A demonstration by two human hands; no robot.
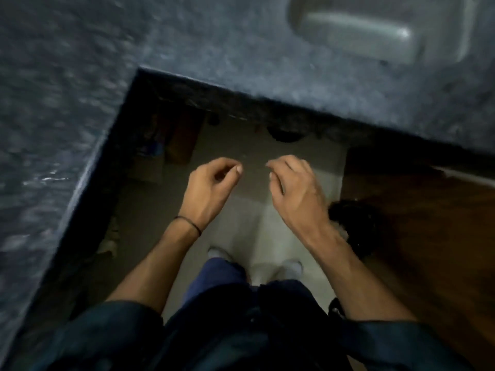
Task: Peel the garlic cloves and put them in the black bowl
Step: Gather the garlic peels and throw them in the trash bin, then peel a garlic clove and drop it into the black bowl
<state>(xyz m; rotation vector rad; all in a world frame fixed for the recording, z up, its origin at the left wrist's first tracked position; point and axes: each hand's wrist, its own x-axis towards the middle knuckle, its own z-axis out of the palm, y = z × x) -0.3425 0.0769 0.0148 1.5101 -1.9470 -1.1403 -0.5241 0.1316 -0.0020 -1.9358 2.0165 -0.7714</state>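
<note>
Neither garlic nor black bowl shows, so progress is unclear. The left hand and right hand hover by the table corner, grips loosely curled, empty.

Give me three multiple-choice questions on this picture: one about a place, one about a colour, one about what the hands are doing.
1. Where is the sink? A) set in the counter, top right B) on the floor C) on a shelf
2. What colour is the band on the left wrist? A) red B) black C) white
3. How are the left hand and right hand? A) gripping a knife B) flat on the counter C) loosely curled, nothing visible in them
Answers: 1 A, its basin is sunk in the counter; 2 B, a thin dark loop; 3 C, both hang over the floor.
</note>
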